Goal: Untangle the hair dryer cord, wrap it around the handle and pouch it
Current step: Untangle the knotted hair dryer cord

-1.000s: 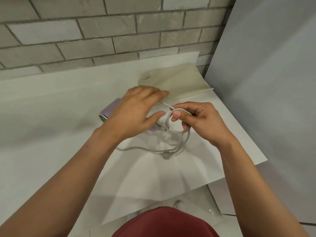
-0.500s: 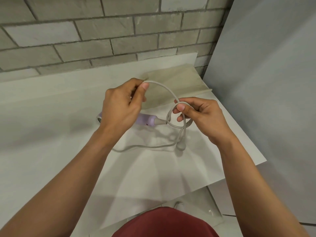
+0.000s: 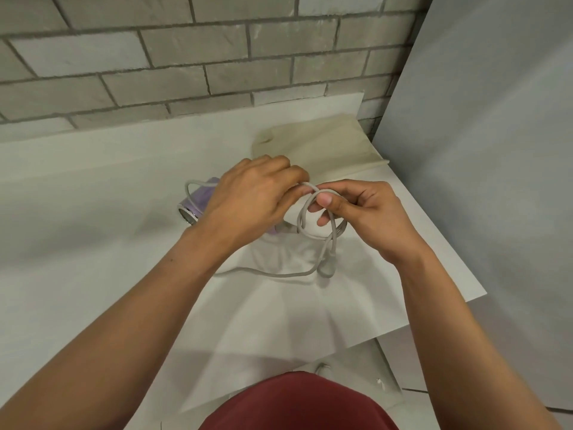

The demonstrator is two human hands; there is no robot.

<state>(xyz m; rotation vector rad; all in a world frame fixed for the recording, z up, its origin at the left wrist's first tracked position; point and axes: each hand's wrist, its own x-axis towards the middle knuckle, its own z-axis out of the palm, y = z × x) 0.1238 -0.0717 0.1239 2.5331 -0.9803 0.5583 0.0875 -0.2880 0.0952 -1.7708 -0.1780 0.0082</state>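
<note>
A lilac hair dryer point(image 3: 198, 200) lies on the white counter point(image 3: 93, 243), its chrome nozzle facing left; my left hand hides its handle. Its grey cord point(image 3: 279, 273) trails across the counter to a grey plug point(image 3: 327, 268). My left hand point(image 3: 251, 197) pinches a strand of the cord above the handle. My right hand point(image 3: 362, 212) grips a small coil of cord loops between thumb and fingers, and the plug hangs just below it. The two hands nearly touch. A beige cloth pouch point(image 3: 322, 147) lies flat behind the hands.
A grey brick wall point(image 3: 186, 57) runs along the back of the counter. A plain grey panel point(image 3: 483, 150) closes the right side. The counter's edge runs diagonally at the lower right, with floor beneath. My red clothing point(image 3: 297, 401) fills the bottom centre.
My left hand has brought its strand of cord down and right to meet the coil in my right hand. A loop of cord now sticks out over the dryer body.
</note>
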